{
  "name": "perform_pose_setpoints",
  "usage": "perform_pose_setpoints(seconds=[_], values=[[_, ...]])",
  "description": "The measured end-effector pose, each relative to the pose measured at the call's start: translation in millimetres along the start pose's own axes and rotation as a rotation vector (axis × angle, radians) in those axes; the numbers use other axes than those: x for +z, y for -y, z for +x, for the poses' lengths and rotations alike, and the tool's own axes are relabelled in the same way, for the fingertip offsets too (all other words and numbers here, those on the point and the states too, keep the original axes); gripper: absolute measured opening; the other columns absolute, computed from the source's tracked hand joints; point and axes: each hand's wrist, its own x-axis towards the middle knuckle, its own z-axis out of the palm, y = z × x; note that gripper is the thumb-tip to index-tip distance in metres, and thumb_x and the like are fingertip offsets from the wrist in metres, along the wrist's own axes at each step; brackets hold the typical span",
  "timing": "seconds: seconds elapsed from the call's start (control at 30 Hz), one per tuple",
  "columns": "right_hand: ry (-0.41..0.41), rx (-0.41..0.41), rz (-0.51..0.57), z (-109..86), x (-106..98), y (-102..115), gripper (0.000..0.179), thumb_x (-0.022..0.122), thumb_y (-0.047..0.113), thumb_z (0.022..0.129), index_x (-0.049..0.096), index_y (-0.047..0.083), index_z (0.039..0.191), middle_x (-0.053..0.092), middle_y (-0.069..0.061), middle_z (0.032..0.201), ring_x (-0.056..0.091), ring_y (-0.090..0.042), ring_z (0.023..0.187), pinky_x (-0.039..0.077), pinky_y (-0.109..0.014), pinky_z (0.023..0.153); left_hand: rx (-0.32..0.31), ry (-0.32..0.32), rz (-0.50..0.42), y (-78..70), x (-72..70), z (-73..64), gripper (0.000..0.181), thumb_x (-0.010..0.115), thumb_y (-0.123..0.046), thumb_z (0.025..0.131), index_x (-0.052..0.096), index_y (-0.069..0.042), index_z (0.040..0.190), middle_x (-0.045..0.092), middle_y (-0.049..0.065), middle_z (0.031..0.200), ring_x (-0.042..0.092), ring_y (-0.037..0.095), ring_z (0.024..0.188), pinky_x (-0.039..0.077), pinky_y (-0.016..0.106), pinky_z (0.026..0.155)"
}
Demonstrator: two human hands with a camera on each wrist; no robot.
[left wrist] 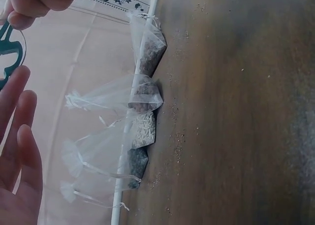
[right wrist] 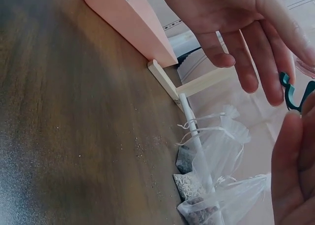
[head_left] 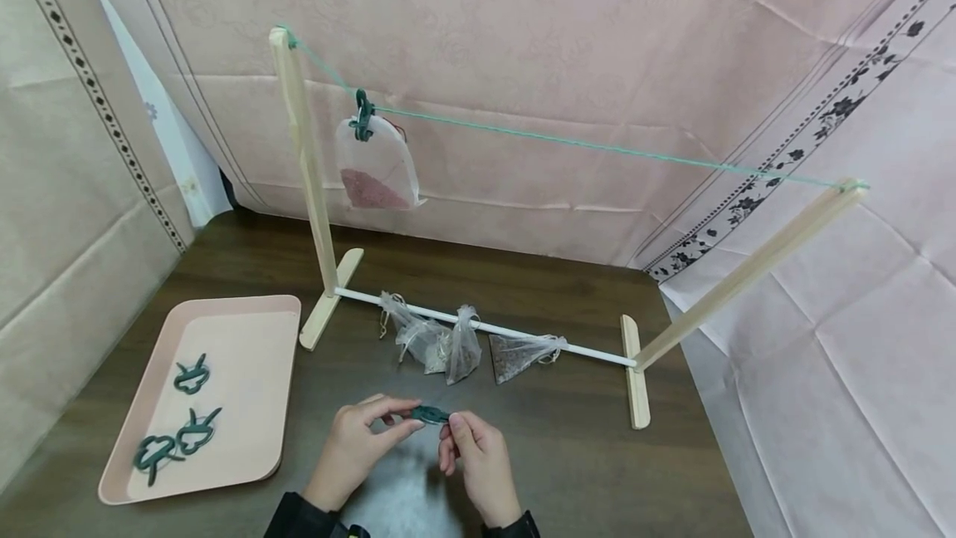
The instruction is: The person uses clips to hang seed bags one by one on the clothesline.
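In the head view both hands meet over the near side of the table around a dark green clothespin (head_left: 430, 414). My left hand (head_left: 366, 438) pinches one end between thumb and fingers, and my right hand (head_left: 478, 455) pinches the other. The left wrist view shows part of the same clothespin (left wrist: 10, 52) close to the fingertips. A white sheer pouch (head_left: 377, 160) with pink contents hangs from a green line (head_left: 553, 138), held by another green clothespin (head_left: 363, 114) near the left post.
A pink tray (head_left: 254, 388) at the left holds three green clothespins (head_left: 192, 376). Several sheer drawstring pouches (head_left: 465, 347) lie along the white bottom rod (head_left: 597, 353) of the wooden stand (head_left: 309, 164). Small crumbs dot the brown table (head_left: 568, 455). Patterned cloth (head_left: 560, 23) surrounds it.
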Motion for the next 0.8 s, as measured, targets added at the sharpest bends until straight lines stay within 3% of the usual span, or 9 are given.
perform_pose_setpoints(seconds=[0.17, 0.33, 0.47, 0.6, 0.67, 0.8], values=[[-0.02, 0.033, -0.003, -0.7, -1.4, 8.8, 0.031, 0.038, 0.014, 0.096, 0.054, -0.004, 0.078, 0.052, -0.015, 0.052, 0.048, -0.011, 0.043, 0.046, -0.031, 0.043, -0.023, 0.041, 0.004, 14.4, 7.5, -0.5, 0.024, 0.07, -0.035, 0.074, 0.065, -0.036, 0.097, 0.061, -0.019, 0.08, 0.056, 0.004, 0.069, 0.044, 0.023, 0.055], [-0.046, 0.047, -0.035, -3.3, -1.1, 27.7, 0.033, 0.04, 0.017, 0.096, 0.053, -0.006, 0.076, 0.05, -0.02, 0.052, 0.048, -0.015, 0.042, 0.046, -0.031, 0.045, 0.01, 0.082, -0.014, 13.3, 9.6, 1.5, 0.026, 0.068, -0.035, 0.076, 0.063, -0.035, 0.101, 0.061, -0.018, 0.085, 0.057, 0.005, 0.072, 0.047, 0.024, 0.057], [-0.072, 0.078, -0.06, -4.3, -1.9, 26.8, 0.03, 0.042, 0.018, 0.095, 0.055, 0.0, 0.076, 0.052, -0.015, 0.052, 0.048, -0.013, 0.043, 0.046, -0.028, 0.045, 0.044, 0.105, 0.04, 16.9, 7.8, 3.7, 0.028, 0.067, -0.037, 0.077, 0.061, -0.036, 0.104, 0.06, -0.019, 0.096, 0.055, 0.002, 0.083, 0.047, 0.025, 0.067], [-0.114, 0.104, -0.102, -4.7, -3.5, 23.5, 0.031, 0.043, 0.023, 0.095, 0.056, 0.003, 0.075, 0.052, -0.013, 0.053, 0.046, -0.013, 0.043, 0.042, -0.028, 0.042, 0.071, 0.067, 0.113, 22.9, 4.2, 7.6, 0.032, 0.065, -0.038, 0.078, 0.059, -0.034, 0.109, 0.057, -0.017, 0.105, 0.052, 0.005, 0.098, 0.043, 0.028, 0.079], [-0.132, 0.106, -0.116, -4.8, -4.8, 21.9, 0.031, 0.043, 0.023, 0.095, 0.056, 0.003, 0.075, 0.053, -0.013, 0.053, 0.046, -0.016, 0.043, 0.042, -0.03, 0.042, 0.055, 0.031, 0.142, 24.7, 2.1, 9.9, 0.034, 0.065, -0.039, 0.079, 0.058, -0.033, 0.112, 0.056, -0.017, 0.109, 0.049, 0.006, 0.103, 0.041, 0.03, 0.083], [-0.142, 0.117, -0.118, -5.4, -6.7, 20.3, 0.033, 0.044, 0.024, 0.095, 0.057, 0.0, 0.076, 0.054, -0.014, 0.054, 0.048, -0.022, 0.045, 0.043, -0.03, 0.044, -0.055, -0.024, 0.13, 25.4, 0.2, 16.2, 0.042, 0.065, -0.04, 0.079, 0.054, -0.03, 0.118, 0.053, -0.012, 0.115, 0.047, 0.01, 0.11, 0.038, 0.036, 0.089]])
